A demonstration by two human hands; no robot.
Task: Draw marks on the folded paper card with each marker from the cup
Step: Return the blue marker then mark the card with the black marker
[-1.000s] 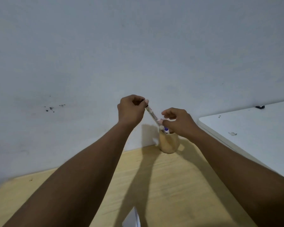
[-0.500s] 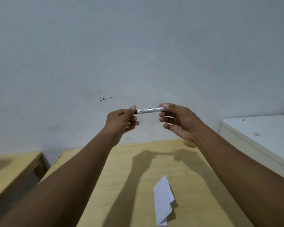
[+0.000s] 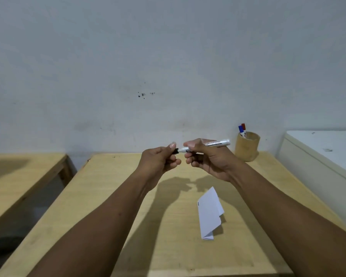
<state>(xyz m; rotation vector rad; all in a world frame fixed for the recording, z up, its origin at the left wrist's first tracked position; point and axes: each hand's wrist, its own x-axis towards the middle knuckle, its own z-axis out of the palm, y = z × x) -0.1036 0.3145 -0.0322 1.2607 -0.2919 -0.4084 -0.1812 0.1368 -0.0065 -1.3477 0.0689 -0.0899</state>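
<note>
I hold a white marker [image 3: 218, 143] level above the wooden table [image 3: 112, 206]. My right hand [image 3: 206, 158] grips its barrel. My left hand [image 3: 162, 158] pinches the black cap [image 3: 176, 151] at the marker's left end. The folded white paper card [image 3: 209, 212] lies on the table below and right of my hands. A tan cup [image 3: 247, 146] stands at the table's back right corner against the wall, with a blue-capped marker [image 3: 241, 130] and a red-capped marker [image 3: 243, 126] sticking out of it.
A white cabinet or appliance [image 3: 328, 154] stands right beside the table. A second wooden table [image 3: 18, 176] sits to the left across a narrow gap. A grey wall [image 3: 168, 66] closes off the back.
My view has tilted down, so the cup and card show fully. Both hands carried the marker away from the cup toward the table's middle; my left hand now pinches the cap end.
</note>
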